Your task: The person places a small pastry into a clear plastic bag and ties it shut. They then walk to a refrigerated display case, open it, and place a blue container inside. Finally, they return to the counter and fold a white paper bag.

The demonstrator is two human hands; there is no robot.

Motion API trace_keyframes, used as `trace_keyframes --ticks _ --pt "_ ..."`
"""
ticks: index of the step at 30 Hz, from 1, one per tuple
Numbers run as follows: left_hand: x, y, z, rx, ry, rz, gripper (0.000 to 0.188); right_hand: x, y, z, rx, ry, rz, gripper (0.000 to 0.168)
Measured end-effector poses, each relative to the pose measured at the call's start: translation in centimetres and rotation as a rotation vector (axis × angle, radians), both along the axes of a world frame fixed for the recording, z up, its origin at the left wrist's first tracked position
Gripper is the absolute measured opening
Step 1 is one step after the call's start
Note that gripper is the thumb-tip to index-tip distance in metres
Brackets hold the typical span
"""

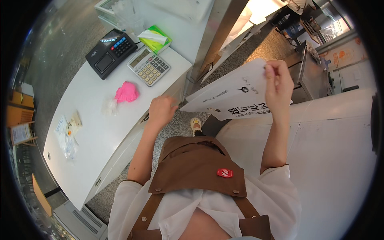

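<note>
My right hand (277,85) pinches the upper edge of a white printed plastic bag (231,90), which hangs flat and tilted in front of me and bears dark writing and a cut-out near its lower edge. My left hand (163,109) is over the near edge of the white counter (99,132), its fingers a little bent beside the bag's lower left corner; nothing shows in it. Left of that hand, a crumpled pink bag or cloth (127,91) lies on the counter beside a crumpled clear plastic piece (109,107).
A calculator (148,66), a black payment terminal (111,53) and a tissue pack (155,39) stand at the counter's far end. Plastic packets (67,136) lie at left. A metal post (220,36) rises ahead. A person (295,12) stands far off at upper right.
</note>
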State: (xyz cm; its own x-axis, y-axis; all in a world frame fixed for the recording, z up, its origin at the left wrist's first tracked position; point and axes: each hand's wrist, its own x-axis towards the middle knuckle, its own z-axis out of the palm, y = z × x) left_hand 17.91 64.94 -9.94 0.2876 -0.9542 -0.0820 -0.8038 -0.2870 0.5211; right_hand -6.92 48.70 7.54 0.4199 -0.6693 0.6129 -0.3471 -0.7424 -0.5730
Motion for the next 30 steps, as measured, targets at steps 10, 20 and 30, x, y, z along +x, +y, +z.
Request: trace_keyframes --ticks 10,20,30 --pt "-5.1 -5.3 12.6 -0.560 0.795 -0.065 0.016 2.1 2.4 -1.0 0.043 0.104 0.216 0.011" --pt "2.7 -1.9 10.7 -0.384 0.746 -0.012 0.015 -5.2 -1.5 -4.6 0.526 0.079 0.240 0.009" --pt "-3.6 -4.4 17.1 -0.385 0.007 -0.333 0.016 3.0 1.6 -3.4 0.413 -0.019 0.538 0.010"
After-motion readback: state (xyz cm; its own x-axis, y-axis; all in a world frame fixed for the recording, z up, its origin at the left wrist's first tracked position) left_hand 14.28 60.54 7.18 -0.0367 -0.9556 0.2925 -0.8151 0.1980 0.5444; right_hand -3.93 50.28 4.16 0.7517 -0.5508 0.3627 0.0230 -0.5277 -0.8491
